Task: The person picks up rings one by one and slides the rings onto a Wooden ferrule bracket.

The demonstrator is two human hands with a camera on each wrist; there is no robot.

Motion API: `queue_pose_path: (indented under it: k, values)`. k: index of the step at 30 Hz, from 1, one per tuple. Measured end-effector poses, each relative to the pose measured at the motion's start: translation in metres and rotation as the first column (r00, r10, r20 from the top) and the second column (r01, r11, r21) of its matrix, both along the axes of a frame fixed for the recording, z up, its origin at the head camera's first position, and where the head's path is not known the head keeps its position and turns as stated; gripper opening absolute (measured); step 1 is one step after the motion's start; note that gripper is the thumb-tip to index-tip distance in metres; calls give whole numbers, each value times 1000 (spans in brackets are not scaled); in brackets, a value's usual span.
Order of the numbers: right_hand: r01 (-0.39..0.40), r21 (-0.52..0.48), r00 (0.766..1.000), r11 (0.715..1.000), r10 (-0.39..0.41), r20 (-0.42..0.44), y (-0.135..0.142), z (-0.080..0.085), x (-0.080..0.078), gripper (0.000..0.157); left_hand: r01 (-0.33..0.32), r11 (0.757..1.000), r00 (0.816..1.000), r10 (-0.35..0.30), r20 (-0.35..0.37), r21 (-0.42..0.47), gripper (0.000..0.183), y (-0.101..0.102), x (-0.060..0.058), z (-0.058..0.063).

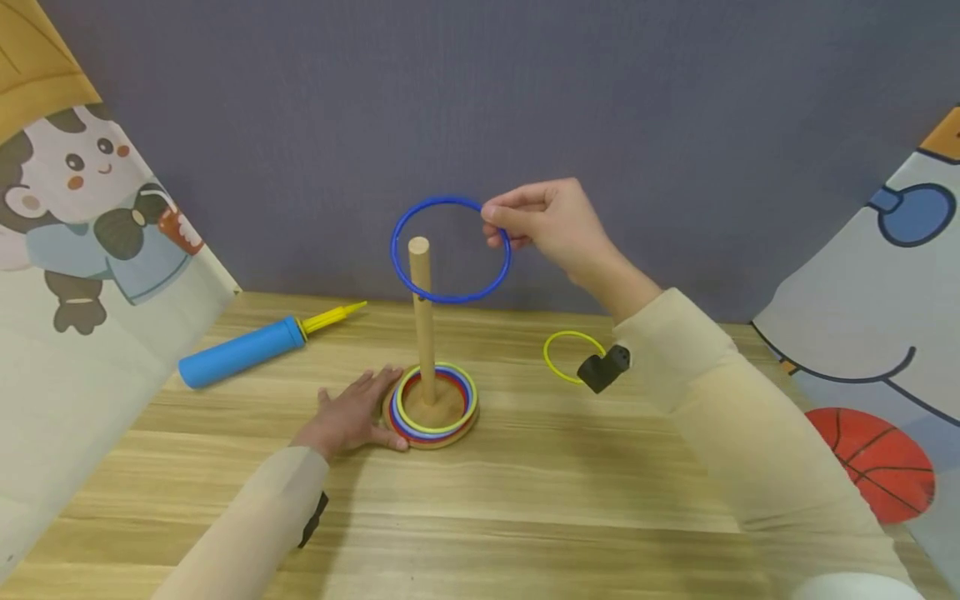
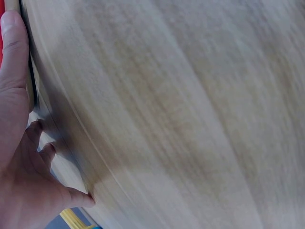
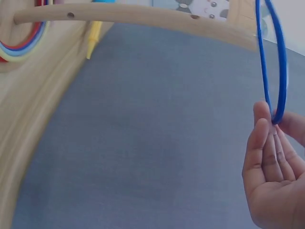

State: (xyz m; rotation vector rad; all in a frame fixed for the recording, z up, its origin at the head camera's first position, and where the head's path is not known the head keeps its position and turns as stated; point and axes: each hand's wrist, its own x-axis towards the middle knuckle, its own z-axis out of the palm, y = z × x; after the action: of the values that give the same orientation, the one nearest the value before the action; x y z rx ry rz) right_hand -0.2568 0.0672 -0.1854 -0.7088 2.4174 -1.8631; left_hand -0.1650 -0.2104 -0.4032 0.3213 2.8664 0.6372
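In the head view my right hand (image 1: 551,225) pinches a blue ring (image 1: 453,299) between thumb and fingers. The ring is raised around the height of the top of a wooden peg (image 1: 424,342); whether it encircles the peg is unclear there. From the right wrist view, the blue ring (image 3: 282,76) stands almost edge-on above the fingertips. Yellow, blue and red rings (image 1: 431,432) lie stacked round the peg on its round base (image 1: 435,413). My left hand (image 1: 348,421), fingers spread, touches the base's left side, its thumb (image 2: 14,57) extended along the edge.
A blue hand pump (image 1: 243,352) with a yellow nozzle lies at the left on the wooden table (image 1: 525,517). On the right, a yellow ring (image 1: 572,333) lies partly behind the right wrist's black camera (image 1: 600,369). A grey wall (image 1: 675,125) closes off the back; printed panels stand at both sides.
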Motion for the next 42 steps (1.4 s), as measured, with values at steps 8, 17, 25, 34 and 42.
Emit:
queue_pose_path:
  k: [8, 17, 25, 34, 42]
  values:
    - [6, 100, 997, 995, -14, 77, -14, -32, 1, 19, 1, 1000, 1000, -1, 7, 1, 120, -1, -1, -2]
    - [-24, 201, 989, 979, -5, 146, -18, -90, 5, 18, -8, 1000, 1000, 8, 8, -4, 120, -1, 0, -3]
    - [-75, 199, 979, 977, 34, 201, -23, -151, 13, 16, -7, 1000, 1000, 7, 14, 23, 124, -2, 0, -1]
    - [25, 242, 995, 970, -47, 88, -31, -188, 20, 11, -6, 1000, 1000, 6, -1, 4, 118, 2, 3, 3]
    - [81, 350, 990, 933, -36, -133, -30, -203, 24, 13, -6, 1000, 1000, 6, 1, 21, 117, -1, 1, 1]
